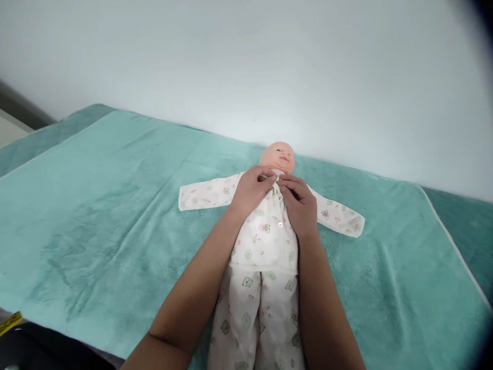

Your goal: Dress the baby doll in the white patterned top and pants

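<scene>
A baby doll (pixel 278 155) lies on its back on a teal blanket (pixel 115 205), head toward the wall. It wears a white printed shirt (pixel 265 236) with both sleeves spread out sideways, and matching trousers (pixel 254 318). My left hand (pixel 250 191) and my right hand (pixel 299 203) meet at the shirt's collar just under the doll's chin. The fingers of both hands are curled and pinch the front edges of the shirt there. A small snap button (pixel 281 224) shows on the shirt front.
The teal blanket covers a bed that reaches a plain white wall (pixel 269 67) behind the doll. A yellow strip (pixel 10 322) and a dark surface lie at the lower left corner. The blanket's white edge (pixel 454 246) runs along the right.
</scene>
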The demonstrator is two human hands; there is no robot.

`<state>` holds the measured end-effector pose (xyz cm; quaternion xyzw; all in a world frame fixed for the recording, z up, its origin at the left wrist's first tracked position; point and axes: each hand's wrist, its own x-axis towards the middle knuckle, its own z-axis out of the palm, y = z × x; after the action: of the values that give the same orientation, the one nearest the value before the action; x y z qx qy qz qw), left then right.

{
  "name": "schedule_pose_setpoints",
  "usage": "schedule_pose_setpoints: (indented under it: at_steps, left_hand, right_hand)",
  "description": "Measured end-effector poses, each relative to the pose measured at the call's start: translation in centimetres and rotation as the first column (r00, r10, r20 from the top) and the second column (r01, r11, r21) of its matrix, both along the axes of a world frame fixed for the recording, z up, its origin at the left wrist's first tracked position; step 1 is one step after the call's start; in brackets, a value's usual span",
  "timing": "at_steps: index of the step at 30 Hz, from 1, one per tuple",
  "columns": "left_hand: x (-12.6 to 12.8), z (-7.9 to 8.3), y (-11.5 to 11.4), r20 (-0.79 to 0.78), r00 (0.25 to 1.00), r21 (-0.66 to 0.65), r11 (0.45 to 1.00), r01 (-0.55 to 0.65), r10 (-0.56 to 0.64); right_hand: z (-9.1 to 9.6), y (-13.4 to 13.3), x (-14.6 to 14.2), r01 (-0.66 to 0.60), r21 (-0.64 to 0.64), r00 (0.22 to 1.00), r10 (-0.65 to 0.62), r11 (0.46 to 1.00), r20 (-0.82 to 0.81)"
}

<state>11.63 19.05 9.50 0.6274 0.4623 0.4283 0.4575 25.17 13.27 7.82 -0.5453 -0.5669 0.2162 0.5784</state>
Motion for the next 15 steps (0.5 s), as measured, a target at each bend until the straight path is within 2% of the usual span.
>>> schedule_pose_setpoints:
  at_steps: [6, 15]
  left_hand:
    - [-0.21, 0.11, -0.06, 0.037, 0.999, -0.018, 0.999, 0.041, -0.04]
    - [-0.6, -0.22, 0.32, 0.275, 0.958, -0.208, 0.968, 0.138, -0.078]
  right_hand:
    - [-0.06, -0.01, -0.04, 0.014, -0.01, 1.0, -0.014, 1.0, 0.019]
    - [-0.13, 0.06, -0.16, 0.031, -0.025, 0.998, -0.03, 0.999, 0.063]
